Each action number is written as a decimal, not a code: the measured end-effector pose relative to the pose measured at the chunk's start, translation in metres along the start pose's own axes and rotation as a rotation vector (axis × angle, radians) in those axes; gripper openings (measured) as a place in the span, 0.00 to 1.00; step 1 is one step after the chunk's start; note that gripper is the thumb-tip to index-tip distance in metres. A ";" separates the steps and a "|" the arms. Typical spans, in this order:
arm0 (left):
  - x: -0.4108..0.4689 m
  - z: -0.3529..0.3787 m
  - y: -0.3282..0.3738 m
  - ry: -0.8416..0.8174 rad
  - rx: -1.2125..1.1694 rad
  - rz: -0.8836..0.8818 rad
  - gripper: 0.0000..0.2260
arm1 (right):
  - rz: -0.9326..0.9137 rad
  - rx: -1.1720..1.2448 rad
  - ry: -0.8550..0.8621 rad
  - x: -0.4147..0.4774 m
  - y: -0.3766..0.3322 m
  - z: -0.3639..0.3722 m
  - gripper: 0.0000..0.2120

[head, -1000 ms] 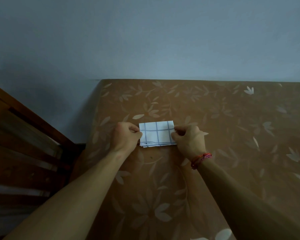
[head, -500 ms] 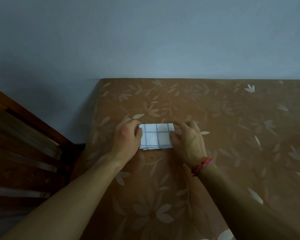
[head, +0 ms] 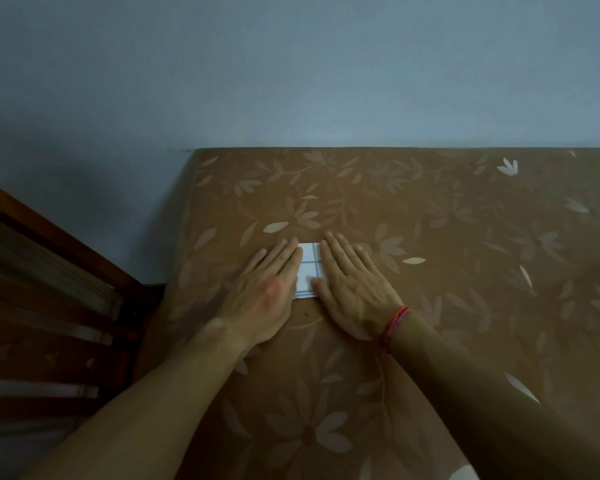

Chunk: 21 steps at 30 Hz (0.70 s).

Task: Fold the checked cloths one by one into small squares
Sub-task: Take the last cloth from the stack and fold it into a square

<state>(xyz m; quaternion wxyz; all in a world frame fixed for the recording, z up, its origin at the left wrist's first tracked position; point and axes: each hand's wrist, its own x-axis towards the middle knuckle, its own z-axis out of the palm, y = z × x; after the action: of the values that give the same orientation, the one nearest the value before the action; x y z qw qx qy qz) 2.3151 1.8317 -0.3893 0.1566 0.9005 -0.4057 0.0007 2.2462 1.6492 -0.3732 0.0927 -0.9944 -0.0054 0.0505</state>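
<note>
1. Checked cloth [head: 309, 268] lies on the brown flowered bed surface [head: 447, 306], toward its far left corner. It is already folded down to a small packet. Only a narrow white strip with blue lines shows between your hands.
2. Your left hand [head: 267, 292] lies flat with its fingers straight and close together, pressing the left part of the cloth. Your right hand [head: 354, 289], the one with the red thread band [head: 394, 323] at the wrist, presses the right part the same way. Neither hand grips anything.
3. You appear to be flattening the latest fold to set its crease, so this cloth looks nearly finished.
4. For the next move, lift both palms straight up without dragging, since the layers may spring open or slide. Check the shape, and if it is still oblong, give it one more fold. No other cloth is in view, so you will have to reach beyond this spot for the next one.
5. One second ago your fingers were curled, pinching each short end, and a wider oblong showed between your fists. Half a second ago your hands had closed in over the ends. Now they are spread palm-down, and the cloth sits in the same place.
</note>
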 end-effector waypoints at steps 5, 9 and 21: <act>-0.008 -0.007 -0.006 -0.098 0.134 0.024 0.27 | 0.027 -0.078 -0.051 -0.008 0.016 -0.002 0.33; -0.002 -0.018 -0.001 -0.191 0.022 -0.030 0.24 | 0.031 -0.039 -0.061 -0.005 0.013 -0.003 0.34; 0.010 -0.053 0.025 0.260 -1.436 -0.889 0.15 | 0.381 1.059 0.307 -0.014 0.004 -0.030 0.13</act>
<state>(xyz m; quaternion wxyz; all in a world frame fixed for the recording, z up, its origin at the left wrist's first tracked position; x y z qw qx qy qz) 2.3100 1.8238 -0.3305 0.7205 0.6511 0.1045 -0.2146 2.2350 1.6395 -0.3433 0.5662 -0.7920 0.2130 -0.0828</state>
